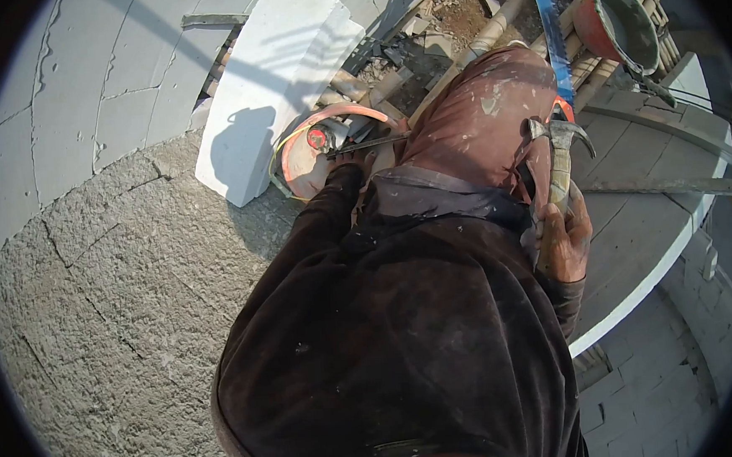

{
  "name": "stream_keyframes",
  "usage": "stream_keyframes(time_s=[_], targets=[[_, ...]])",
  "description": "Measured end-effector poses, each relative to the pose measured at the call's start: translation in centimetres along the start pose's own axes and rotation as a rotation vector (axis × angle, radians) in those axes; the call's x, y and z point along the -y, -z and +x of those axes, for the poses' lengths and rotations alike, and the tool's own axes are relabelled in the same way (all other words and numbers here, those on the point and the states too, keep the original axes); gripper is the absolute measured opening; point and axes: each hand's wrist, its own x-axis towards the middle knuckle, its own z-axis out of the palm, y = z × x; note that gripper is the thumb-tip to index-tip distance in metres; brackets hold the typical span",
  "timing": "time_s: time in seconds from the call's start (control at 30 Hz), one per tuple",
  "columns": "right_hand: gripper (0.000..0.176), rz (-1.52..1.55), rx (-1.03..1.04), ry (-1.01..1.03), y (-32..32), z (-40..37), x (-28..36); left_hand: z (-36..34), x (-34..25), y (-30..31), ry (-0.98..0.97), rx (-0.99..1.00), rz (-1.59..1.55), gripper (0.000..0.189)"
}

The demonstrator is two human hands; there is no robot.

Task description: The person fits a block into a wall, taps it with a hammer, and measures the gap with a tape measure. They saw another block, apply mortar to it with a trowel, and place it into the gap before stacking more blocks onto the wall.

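One hammer (pixel 560 163) sits in the right hand (pixel 568 243), fingers curled round its handle; the left hand (pixel 347 157) is at the orange bucket (pixel 350 109), fingers too hidden to tell. Seemingly rummaging; next calls for careful feeling.

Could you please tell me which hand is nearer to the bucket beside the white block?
Left. The left hand is at the bucket; the right hand is farther away, holding the hammer.
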Motion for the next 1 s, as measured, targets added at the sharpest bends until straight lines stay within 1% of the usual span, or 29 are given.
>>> stream_keyframes(time_s=[0.1,0.17,0.3,0.37,0.4,0.47,0.5,0.57,0.6,0.67,0.7,0.77,0.8,0.83,0.87,0.93,1.0], targets=[[0.047,-0.014,0.011,0.013,0.4,0.0,0.0,0.7,0.1,-0.2,0.0,-0.033,0.002,0.077],[0.047,-0.032,-0.001,0.014,0.5,0.0,0.1,0.8,0.4,-0.7,-0.005,-0.071,-0.016,0.073],[0.05,-0.015,-0.06,0.021,0.2,-0.3,0.6,0.7,0.2,-0.1,0.025,-0.046,-0.001,0.07],[0.05,-0.018,-0.075,0.02,0.5,-0.5,0.9,1.4,0.7,0.3,0.201,0.12,0.101,0.064],[0.049,-0.02,-0.085,0.022,0.7,-0.7,0.9,1.4,1.1,0.3,0.201,0.126,0.103,0.064],[0.049,-0.006,-0.093,0.029,1.0,-0.5,0.5,1.7,2.2,0.0,0.168,0.116,0.122,0.056],[0.048,0.009,-0.102,0.042,1.1,-0.3,0.4,1.9,2.6,-0.1,0.168,0.117,0.123,0.056],[0.048,0.016,-0.106,0.048,1.3,0.0,-0.1,1.2,3.0,0.2,-0.003,0.099,0.138,0.05],[0.048,0.024,-0.11,0.055,1.3,0.1,-0.2,1.2,3.0,0.4,-0.001,0.101,0.139,0.05],[0.048,0.01,-0.109,0.032,1.2,0.1,-0.1,2.7,3.4,-0.9,-0.197,-0.043,0.242,0.05],[0.049,-0.002,-0.114,0.013,1.2,0.2,0.0,3.7,3.4,-1.4,-0.198,-0.043,0.24,0.05],[0.049,-0.008,-0.092,0.012,1.3,0.2,0.1,6.5,3.5,-2.9,-0.093,-0.004,0.371,0.051],[0.05,-0.01,-0.07,0.01,1.2,0.1,0.1,8.7,5.0,-5.0,-0.097,-0.005,0.375,0.051],[0.05,-0.004,-0.079,0.01,1.1,0.0,0.0,11.4,7.2,-7.3,-0.134,-0.033,0.323,0.046],[0.05,-0.006,-0.073,0.004,0.9,-0.1,0.0,13.1,8.3,-8.1,-0.175,-0.061,0.274,0.042],[0.049,0.009,-0.114,0.002,0.4,-0.3,0.2,8.2,6.4,-4.5,-0.445,-0.167,0.508,0.036],[0.049,0.072,-0.076,0.005,-0.1,-0.7,1.1,5.2,4.8,-1.9,-0.515,-0.096,0.7,0.029]])
